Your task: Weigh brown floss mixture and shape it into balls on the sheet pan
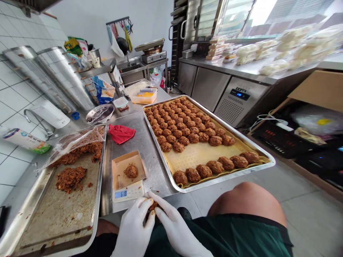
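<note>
White gloves cover both hands. My left hand (pixel 135 223) and my right hand (pixel 174 223) close together around a small lump of brown mixture (pixel 153 206), mostly hidden by the fingers. Just beyond them, a kitchen scale (pixel 128 192) reads 61.8, with a brown paper tray (pixel 119 169) on it holding one rough ball (pixel 131 170). To the left, a metal tray (pixel 40 223) carries a loose chunk of mixture (pixel 71 178) and a larger mass partly under plastic film (pixel 77 141). Rows of shaped brown balls (pixel 184 131) fill much of a lined baking tray (pixel 174 162) on the right.
A red cloth (pixel 122 133) lies between the trays. Behind it are a film-covered bowl (pixel 100 113), a lidded container (pixel 121 103) and a plastic box with orange contents (pixel 144 95). A steel counter (pixel 211 68) with packaged goods runs along the right. My knee (pixel 248 201) is beneath the baking tray's near edge.
</note>
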`<act>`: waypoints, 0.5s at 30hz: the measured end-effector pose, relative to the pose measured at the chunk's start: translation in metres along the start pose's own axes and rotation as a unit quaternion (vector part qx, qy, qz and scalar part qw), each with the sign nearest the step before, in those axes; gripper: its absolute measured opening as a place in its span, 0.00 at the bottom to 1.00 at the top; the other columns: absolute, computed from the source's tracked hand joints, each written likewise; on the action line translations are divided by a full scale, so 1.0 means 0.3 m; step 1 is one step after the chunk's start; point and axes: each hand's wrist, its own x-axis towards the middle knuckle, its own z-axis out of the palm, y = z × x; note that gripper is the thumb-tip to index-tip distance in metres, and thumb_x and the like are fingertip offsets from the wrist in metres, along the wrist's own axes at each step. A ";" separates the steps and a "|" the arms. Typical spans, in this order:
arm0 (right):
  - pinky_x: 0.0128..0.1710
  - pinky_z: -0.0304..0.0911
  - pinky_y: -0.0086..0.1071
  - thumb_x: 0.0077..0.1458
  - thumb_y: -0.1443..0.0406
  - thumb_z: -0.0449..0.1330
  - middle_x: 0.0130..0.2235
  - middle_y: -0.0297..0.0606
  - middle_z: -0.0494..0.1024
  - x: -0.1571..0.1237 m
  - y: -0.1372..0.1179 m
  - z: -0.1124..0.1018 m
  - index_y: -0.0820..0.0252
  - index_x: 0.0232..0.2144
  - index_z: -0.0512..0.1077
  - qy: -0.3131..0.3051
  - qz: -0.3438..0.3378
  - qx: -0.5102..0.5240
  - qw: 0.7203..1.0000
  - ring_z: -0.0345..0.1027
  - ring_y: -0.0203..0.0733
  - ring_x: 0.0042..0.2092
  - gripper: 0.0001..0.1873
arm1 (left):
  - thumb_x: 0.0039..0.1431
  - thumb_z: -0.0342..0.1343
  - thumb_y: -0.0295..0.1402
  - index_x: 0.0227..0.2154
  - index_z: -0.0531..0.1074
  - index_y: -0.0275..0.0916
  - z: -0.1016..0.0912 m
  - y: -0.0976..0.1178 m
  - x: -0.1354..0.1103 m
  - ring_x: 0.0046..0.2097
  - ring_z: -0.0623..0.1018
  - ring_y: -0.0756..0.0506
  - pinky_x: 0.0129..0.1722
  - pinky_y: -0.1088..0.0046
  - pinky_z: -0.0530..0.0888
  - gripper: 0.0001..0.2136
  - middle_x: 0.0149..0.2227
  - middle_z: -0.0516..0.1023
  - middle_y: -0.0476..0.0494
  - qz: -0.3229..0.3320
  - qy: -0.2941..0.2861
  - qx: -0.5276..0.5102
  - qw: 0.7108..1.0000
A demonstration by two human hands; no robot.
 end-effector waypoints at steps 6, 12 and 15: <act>0.66 0.54 0.43 0.62 0.61 0.55 0.60 0.35 0.74 0.004 -0.059 0.018 0.48 0.58 0.69 -0.019 -0.011 0.015 1.000 0.64 0.46 0.61 0.21 | 0.56 0.52 0.22 0.41 0.72 0.45 0.008 0.000 0.002 0.39 0.80 0.43 0.40 0.65 0.78 0.13 0.37 0.79 0.48 -0.018 0.006 0.007 1.000; 0.59 0.62 0.42 0.60 0.67 0.58 0.50 0.35 0.80 0.014 -0.105 0.039 0.49 0.52 0.74 -0.009 -0.016 0.072 0.997 0.71 0.46 0.53 0.19 | 0.55 0.53 0.22 0.35 0.72 0.45 -0.006 0.003 0.005 0.32 0.78 0.47 0.34 0.70 0.75 0.10 0.31 0.76 0.52 -0.089 -0.030 -0.027 0.995; 0.56 0.63 0.41 0.58 0.67 0.59 0.46 0.36 0.81 0.020 -0.091 0.048 0.51 0.48 0.77 0.005 -0.019 0.114 0.993 0.71 0.46 0.50 0.16 | 0.56 0.53 0.24 0.35 0.73 0.44 -0.012 0.010 0.010 0.32 0.78 0.47 0.34 0.72 0.75 0.09 0.32 0.78 0.51 -0.089 0.000 -0.026 0.996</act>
